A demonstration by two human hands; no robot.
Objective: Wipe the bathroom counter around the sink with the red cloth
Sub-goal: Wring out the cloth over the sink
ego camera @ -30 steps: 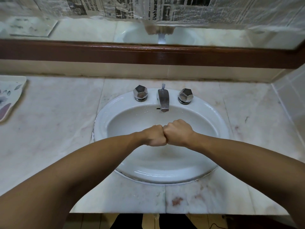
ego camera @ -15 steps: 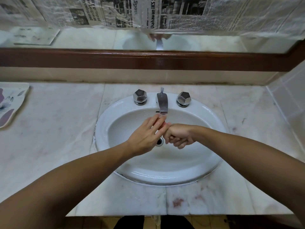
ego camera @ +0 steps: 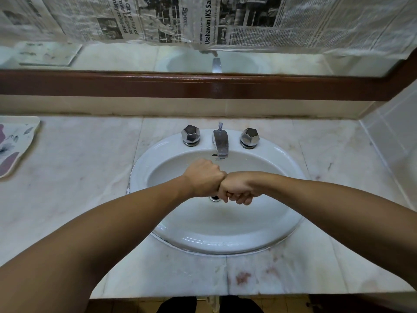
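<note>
- Two hands, left hand [ego camera: 204, 178] and right hand [ego camera: 237, 188], both fisted empty, knuckles touching over one oval porcelain sink [ego camera: 216, 241].
- Two faceted chrome knobs [ego camera: 190, 134] flank one spout [ego camera: 220, 143] at 12 o'clock.
- Marble table [ego camera: 67, 177], stained.

The sink [ego camera: 158, 152] sits in the middle of the counter [ego camera: 74, 177]. At its back rim stands the faucet [ego camera: 220, 143], with one knob [ego camera: 191, 134] to the left of it and another knob [ego camera: 249, 137] to the right. Over the basin, in front of the faucet, the left hand [ego camera: 204, 180] and the right hand [ego camera: 237, 188] touch each other, both closed into fists, above the drain [ego camera: 214, 198]. A tray [ego camera: 13, 143] lies at the far left of the counter. Behind the counter is the mirror [ego camera: 135, 57], with newspaper [ego camera: 203, 19] over its upper part.
</note>
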